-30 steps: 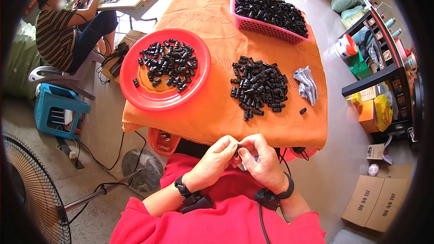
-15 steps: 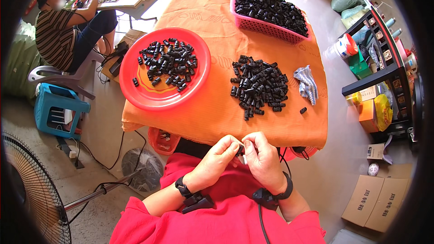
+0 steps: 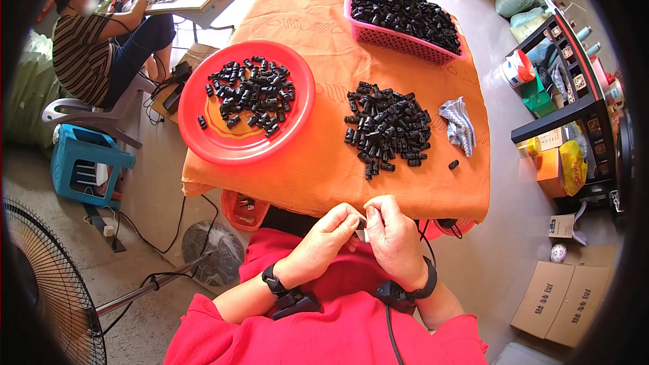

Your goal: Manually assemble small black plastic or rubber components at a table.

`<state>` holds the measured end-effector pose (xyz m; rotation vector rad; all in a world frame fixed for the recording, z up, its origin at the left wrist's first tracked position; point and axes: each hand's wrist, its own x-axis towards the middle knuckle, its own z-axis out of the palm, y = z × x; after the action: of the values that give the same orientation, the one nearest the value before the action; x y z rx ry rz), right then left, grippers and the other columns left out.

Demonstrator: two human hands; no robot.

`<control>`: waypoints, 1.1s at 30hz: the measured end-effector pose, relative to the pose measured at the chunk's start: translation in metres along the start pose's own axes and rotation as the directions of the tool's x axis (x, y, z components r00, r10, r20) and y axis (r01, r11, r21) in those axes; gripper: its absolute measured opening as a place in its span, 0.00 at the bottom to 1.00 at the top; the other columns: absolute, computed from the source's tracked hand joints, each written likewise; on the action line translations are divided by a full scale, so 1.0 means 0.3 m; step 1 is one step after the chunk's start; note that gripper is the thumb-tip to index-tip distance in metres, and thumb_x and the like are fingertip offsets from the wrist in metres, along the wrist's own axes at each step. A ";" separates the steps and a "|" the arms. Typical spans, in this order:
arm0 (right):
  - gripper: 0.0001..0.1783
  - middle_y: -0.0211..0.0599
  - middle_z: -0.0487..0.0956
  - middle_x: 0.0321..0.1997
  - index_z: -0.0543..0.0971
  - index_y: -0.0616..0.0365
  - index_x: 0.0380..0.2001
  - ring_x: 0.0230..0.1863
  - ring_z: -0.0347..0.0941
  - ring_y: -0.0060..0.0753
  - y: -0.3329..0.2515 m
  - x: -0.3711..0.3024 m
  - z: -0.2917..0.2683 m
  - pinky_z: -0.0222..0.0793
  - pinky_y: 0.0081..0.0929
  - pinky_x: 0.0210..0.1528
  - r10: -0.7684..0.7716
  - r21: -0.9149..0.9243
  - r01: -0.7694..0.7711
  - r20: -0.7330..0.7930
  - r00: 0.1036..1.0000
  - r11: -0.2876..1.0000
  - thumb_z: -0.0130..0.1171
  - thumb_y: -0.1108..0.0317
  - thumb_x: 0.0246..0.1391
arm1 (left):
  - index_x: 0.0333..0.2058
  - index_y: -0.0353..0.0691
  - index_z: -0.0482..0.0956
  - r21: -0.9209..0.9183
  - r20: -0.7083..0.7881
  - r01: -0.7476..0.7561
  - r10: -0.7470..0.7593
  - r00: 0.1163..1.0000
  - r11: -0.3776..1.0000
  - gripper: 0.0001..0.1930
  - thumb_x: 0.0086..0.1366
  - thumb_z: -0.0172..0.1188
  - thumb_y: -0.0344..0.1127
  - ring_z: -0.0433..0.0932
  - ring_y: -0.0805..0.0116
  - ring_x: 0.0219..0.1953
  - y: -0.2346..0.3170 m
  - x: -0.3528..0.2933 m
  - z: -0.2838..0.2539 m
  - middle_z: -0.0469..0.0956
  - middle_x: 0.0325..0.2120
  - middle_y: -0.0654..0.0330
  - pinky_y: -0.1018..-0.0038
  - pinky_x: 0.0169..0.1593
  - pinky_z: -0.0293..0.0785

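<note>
Just off the near edge of the orange-covered table (image 3: 291, 192), my two hands meet in front of my red top. My left hand (image 3: 326, 236) is closed, thumb and fingers pinching a small black piece (image 3: 361, 224) that looks like a cord lock. My right hand (image 3: 392, 236) is closed against the same piece, fingertips touching it. A whitish bit (image 3: 363, 236) shows under it; my fingers cover most of both. Beyond my hands lies a heap of black cylindrical cord locks (image 3: 389, 128). One loose cord lock (image 3: 453, 165) lies to its right.
A round red tray (image 3: 196, 136) holds more black pieces at left. A pink basket (image 3: 399, 51) full of small black parts stands at the back. A crumpled checked cloth (image 3: 460, 127) lies at right. A fan (image 3: 51, 290) stands at lower left; a co-worker (image 3: 84, 54) sits far left.
My fingers have shifted slightly around the small black piece, and my right hand's fingertips have risen a little. The heap, tray and basket look the same.
</note>
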<state>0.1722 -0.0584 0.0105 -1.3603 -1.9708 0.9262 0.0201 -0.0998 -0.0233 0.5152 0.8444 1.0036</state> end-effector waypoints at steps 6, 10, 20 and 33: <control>0.05 0.49 0.78 0.25 0.71 0.57 0.40 0.28 0.78 0.56 0.005 0.000 -0.002 0.71 0.44 0.27 0.023 0.028 -0.024 0.046 0.999 0.999 0.54 0.71 0.63 | 0.41 0.41 0.72 -0.017 0.009 0.002 -0.002 1.000 1.000 0.08 0.76 0.46 0.38 0.70 0.78 0.32 -0.005 0.000 -0.006 0.73 0.31 0.66 0.81 0.36 0.67; 0.05 0.50 0.78 0.25 0.71 0.58 0.40 0.29 0.78 0.56 0.003 0.002 -0.005 0.71 0.44 0.28 0.034 0.061 -0.038 0.058 0.998 0.997 0.53 0.71 0.63 | 0.41 0.41 0.71 -0.030 0.019 -0.005 0.005 1.000 1.000 0.08 0.76 0.47 0.38 0.71 0.78 0.32 -0.012 0.003 -0.010 0.73 0.31 0.66 0.81 0.37 0.68; 0.05 0.52 0.78 0.25 0.70 0.57 0.39 0.27 0.77 0.58 -0.018 0.002 0.005 0.71 0.47 0.27 0.026 -0.046 -0.025 0.028 0.999 0.999 0.52 0.70 0.63 | 0.41 0.41 0.71 0.043 -0.036 -0.058 0.060 0.998 0.997 0.08 0.76 0.46 0.38 0.70 0.78 0.32 -0.010 -0.002 0.003 0.72 0.31 0.66 0.80 0.38 0.68; 0.05 0.53 0.78 0.24 0.70 0.58 0.40 0.26 0.76 0.60 -0.020 0.007 0.009 0.70 0.49 0.26 -0.034 -0.131 0.035 0.008 0.999 0.991 0.51 0.71 0.63 | 0.39 0.41 0.71 -0.074 -0.021 -0.022 0.021 1.000 0.997 0.09 0.76 0.45 0.38 0.69 0.77 0.31 -0.014 0.002 -0.002 0.72 0.29 0.66 0.79 0.38 0.67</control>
<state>0.1661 -0.0585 0.0139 -1.3916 -2.0847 0.7982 0.0219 -0.1012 -0.0270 0.4524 0.8183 1.0572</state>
